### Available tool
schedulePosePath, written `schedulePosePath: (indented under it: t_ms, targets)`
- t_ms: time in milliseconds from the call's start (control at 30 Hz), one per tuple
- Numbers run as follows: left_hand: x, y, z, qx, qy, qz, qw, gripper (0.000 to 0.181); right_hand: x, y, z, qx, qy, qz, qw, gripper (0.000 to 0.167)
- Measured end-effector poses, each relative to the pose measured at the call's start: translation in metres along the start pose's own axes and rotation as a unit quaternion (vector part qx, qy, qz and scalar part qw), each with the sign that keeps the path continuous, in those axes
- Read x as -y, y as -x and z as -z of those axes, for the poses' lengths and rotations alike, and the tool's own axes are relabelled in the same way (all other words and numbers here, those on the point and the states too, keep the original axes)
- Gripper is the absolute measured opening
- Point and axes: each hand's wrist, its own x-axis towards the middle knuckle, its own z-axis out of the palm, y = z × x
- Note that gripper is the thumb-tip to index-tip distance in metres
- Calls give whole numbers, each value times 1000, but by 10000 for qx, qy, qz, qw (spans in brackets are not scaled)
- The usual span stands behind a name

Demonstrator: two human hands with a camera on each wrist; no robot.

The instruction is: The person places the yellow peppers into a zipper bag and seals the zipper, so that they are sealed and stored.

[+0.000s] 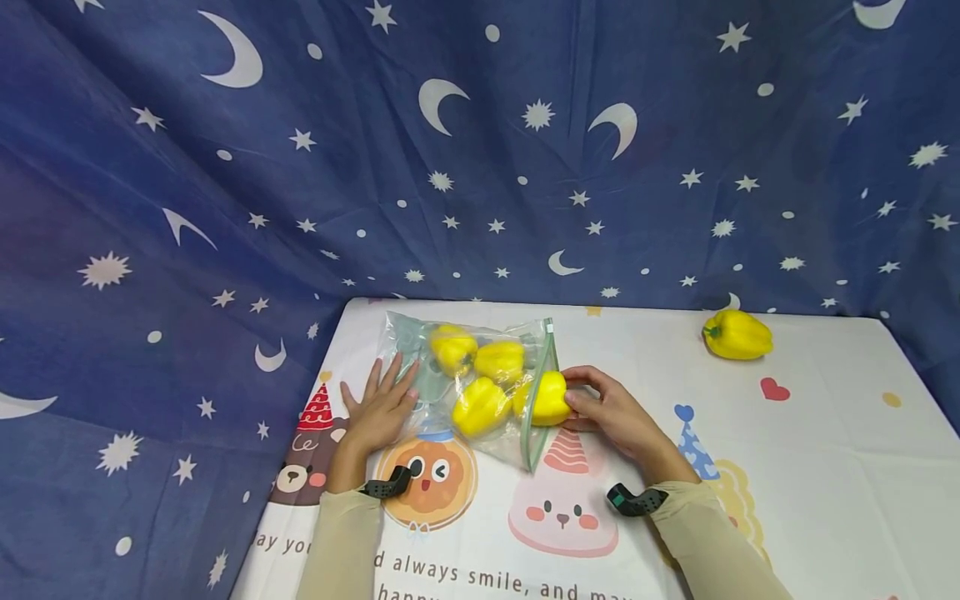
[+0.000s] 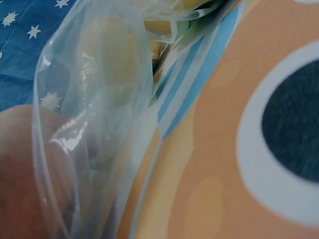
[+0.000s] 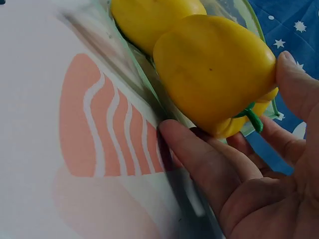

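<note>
A transparent zip bag with a green-edged mouth lies on the table, its mouth toward the right. Three yellow bell peppers, one of them the front pepper, sit inside it. My right hand grips another yellow bell pepper at the mouth, thumb on one side and fingers on the other. That pepper is partly within the bag, its green stem facing my palm. Fingers spread, my left hand rests at the bag's closed left end. In the left wrist view, bag film covers part of the blurred left hand.
One more yellow bell pepper lies near the table's back edge, to the right. A white tablecloth with cartoon prints covers the table. Blue curtains with moons and stars hang behind and at the left.
</note>
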Motion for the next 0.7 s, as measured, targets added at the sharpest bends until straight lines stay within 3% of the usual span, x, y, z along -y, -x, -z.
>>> schedulePosePath:
  t_ms: [133,267,400,500,600,633,700]
  targets:
    - [0,-1,0,24,-40,13,10000,55,1,0,-1,425,-78,119,9990,52]
    - [1,0,2,15,148,4,9999,55,0,-2,-2,466,527,238,9972,51]
    - [1,2,5,-46,551,-6,9985,54,-3,-5,-6,179,1328,331,9904,50]
    - [1,2,6,-55,658,7,9978,55,-4,-7,-10,-208,2158,459,9751,49]
    - [2,1,5,-15,632,10,9980,55,-3,-8,-14,-571,2912,608,9530,53]
    - [3,1,5,-10,616,11,9981,55,-3,-7,-16,-661,3114,657,9457,54]
    - [3,0,4,2,596,4,9982,55,-2,-7,-18,-760,3271,681,9395,55]
